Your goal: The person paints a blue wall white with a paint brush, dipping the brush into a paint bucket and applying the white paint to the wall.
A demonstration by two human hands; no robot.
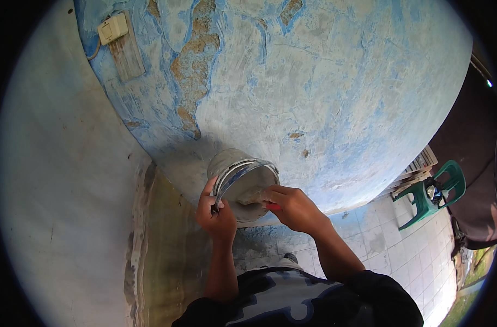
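No packages, labels, signs or screens are to be seen anywhere on the wall or floor.

I see a wall (324, 92) of patchy blue and grey plaster, a pale switch box (112, 28) mounted high on it at left, a green plastic chair (435, 193) at right, and white floor tiles (412, 256) beneath.

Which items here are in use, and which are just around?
In use:
- bucket, left hand at its rim and handle
- red-handled tool, held by right hand inside the bucket
- patched blue wall, right behind the bucket

Just around:
- green plastic chair
- wall switch
- tiled floor
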